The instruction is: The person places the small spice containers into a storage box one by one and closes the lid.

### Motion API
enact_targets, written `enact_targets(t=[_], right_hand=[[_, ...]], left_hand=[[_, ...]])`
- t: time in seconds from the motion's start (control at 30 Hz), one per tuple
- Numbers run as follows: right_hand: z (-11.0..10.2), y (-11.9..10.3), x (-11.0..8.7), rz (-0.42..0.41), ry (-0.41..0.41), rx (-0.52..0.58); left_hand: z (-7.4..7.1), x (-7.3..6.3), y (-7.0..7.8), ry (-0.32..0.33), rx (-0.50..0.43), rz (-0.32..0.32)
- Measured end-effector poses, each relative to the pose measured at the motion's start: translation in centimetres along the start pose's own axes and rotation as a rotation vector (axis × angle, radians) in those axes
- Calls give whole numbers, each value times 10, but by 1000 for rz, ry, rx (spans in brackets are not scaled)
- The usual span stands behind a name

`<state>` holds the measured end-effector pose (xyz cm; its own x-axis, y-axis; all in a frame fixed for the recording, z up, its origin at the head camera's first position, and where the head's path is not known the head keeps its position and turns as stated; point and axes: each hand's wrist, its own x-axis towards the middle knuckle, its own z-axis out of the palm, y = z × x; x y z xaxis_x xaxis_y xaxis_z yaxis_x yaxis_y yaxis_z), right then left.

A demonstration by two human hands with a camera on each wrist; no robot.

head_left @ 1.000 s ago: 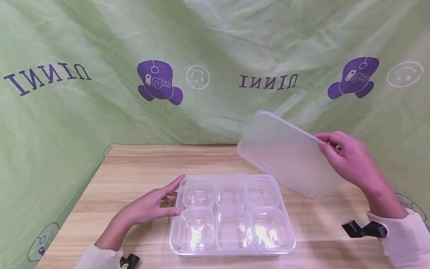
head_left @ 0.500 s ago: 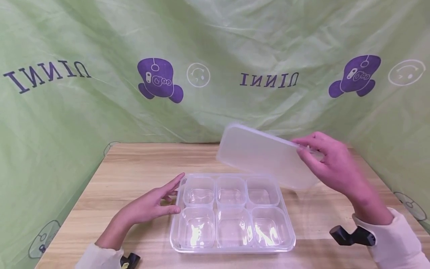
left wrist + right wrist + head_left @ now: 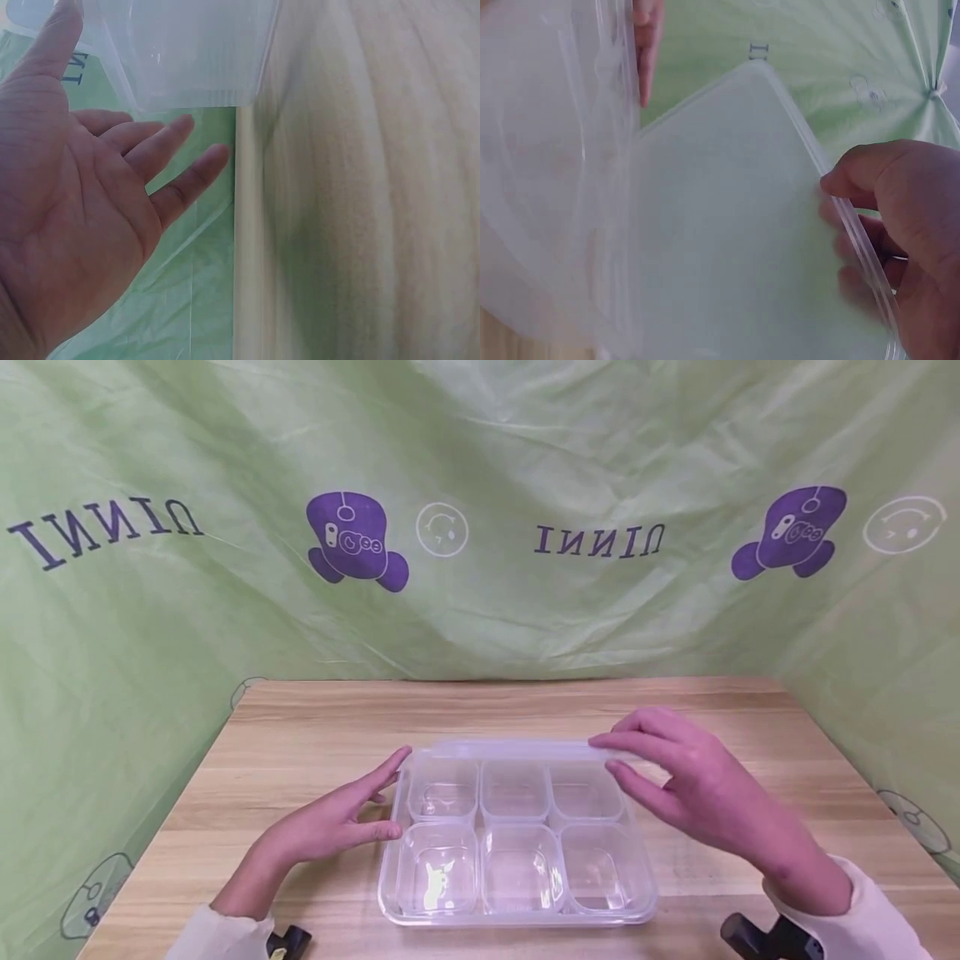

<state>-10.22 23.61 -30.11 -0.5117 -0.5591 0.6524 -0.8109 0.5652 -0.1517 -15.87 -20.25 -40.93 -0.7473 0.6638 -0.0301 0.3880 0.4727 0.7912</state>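
A clear plastic food container [image 3: 390, 893] with several square compartments [image 3: 442, 868] sits on the wooden table. My left hand [image 3: 337, 821] rests against its left side, thumb and index finger spread along the rim; the left wrist view shows that hand's fingers [image 3: 191, 184] extended beside the container's wall [image 3: 187, 56]. A translucent rectangular lid [image 3: 727, 217] is pinched at its edge between the thumb and fingers of my right hand [image 3: 697, 785]. In the head view the lid's far edge [image 3: 517, 748] lies over the container's back rim, and the lid is tilted above the compartments.
The pale wooden tabletop [image 3: 300, 727] reaches around the container on every side. Behind and beside it hangs a green printed curtain [image 3: 480, 610]. A black device [image 3: 772, 939] is fastened at the right sleeve, another [image 3: 291, 942] at the left.
My right hand has brought the lid leftward and down, from raised at the right to over the container. The left hand and the container have stayed in place.
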Motion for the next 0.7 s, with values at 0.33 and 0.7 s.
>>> enact_targets(t=[0.33,0.7], right_hand=[[15,-34,-10,-127,-117,39],[40,-46,-24,-268,-149,109]], left_hand=[[0,3,0,59,-8,10],[-3,8,-5,40,-40,112]])
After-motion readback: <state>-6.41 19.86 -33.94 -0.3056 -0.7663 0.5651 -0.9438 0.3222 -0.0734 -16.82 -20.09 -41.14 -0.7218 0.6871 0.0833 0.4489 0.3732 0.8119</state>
